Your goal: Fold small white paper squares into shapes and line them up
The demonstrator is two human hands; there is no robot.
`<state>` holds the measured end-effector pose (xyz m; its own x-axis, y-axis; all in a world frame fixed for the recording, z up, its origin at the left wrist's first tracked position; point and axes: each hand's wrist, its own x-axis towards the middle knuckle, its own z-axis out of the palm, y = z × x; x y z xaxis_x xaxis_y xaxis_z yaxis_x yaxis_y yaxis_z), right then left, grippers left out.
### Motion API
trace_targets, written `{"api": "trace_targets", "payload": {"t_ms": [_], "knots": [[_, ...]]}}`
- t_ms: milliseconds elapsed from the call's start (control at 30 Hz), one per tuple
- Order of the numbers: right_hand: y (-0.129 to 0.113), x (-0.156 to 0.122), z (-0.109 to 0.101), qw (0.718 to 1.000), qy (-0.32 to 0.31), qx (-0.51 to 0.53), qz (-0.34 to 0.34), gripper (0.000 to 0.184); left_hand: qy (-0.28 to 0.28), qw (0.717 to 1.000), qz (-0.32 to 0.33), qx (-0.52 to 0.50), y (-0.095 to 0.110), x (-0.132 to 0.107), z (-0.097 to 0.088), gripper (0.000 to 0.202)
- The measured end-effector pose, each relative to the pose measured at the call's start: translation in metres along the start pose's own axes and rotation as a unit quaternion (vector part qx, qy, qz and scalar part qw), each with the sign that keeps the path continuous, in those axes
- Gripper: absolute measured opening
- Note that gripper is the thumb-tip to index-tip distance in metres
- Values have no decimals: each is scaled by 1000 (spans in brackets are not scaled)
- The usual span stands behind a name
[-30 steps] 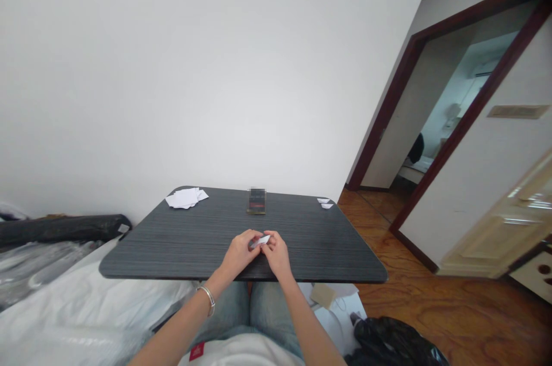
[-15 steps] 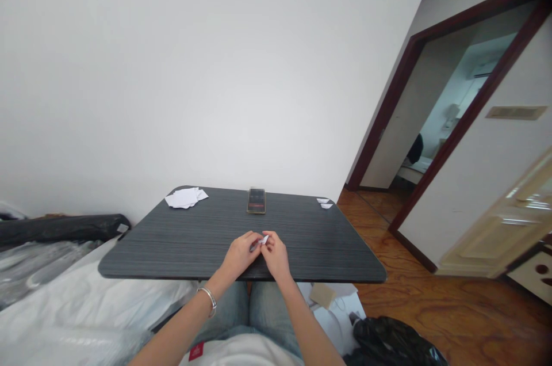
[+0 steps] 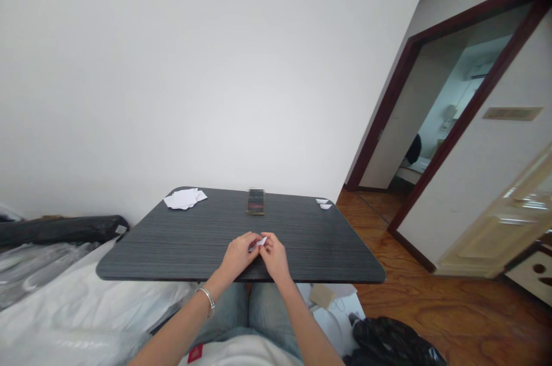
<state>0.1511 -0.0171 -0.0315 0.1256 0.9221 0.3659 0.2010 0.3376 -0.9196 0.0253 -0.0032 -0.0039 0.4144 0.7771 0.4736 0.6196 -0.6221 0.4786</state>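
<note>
Close to the near edge of the dark table (image 3: 185, 251), my left hand (image 3: 240, 254) and my right hand (image 3: 275, 255) meet around a small folded piece of white paper (image 3: 261, 241). Fingers of both hands pinch it; much of the paper is hidden behind them. At the back left of the table lies a loose stack of white paper pieces (image 3: 183, 199). Two small folded white papers (image 3: 324, 204) rest at the back right corner.
A phone (image 3: 256, 202) sits at the table's back middle, before the white wall. On the left are a long black roll (image 3: 60, 231) and white plastic-wrapped bundles (image 3: 86, 302). Below right, a black plastic bag (image 3: 392, 343) lies on the wooden floor beside a white box (image 3: 336, 320).
Both hands keep hold of the small paper in nearly the same place, with only slight finger movement. The whole view has shifted a little.
</note>
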Motion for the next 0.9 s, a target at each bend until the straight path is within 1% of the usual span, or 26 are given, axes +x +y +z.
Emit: {"api": "trace_targets", "payload": {"t_ms": [100,233,400,633,767,833,900], "knots": [[0,0,0,1000,-3,3,2,30,5,1000,3,1,2,0,1,17],[2,1,0,1000,11,21,8,28,12,1000,3,-9,3,0,0,18],[5,2,1,998,40,41,19,23,20,999,-4,-47,-1,2,1,20],[3,1,1,998,45,38,24,18,28,996,-19,-88,-3,2,4,20],[2,2,1,994,48,88,37,21,42,992,-29,-114,-4,2,1,21],[2,3,-1,989,47,133,46,24,50,986,-43,-150,-6,3,0,24],[2,4,-3,982,47,173,54,27,44,976,-61,-206,-9,4,-1,26]]}}
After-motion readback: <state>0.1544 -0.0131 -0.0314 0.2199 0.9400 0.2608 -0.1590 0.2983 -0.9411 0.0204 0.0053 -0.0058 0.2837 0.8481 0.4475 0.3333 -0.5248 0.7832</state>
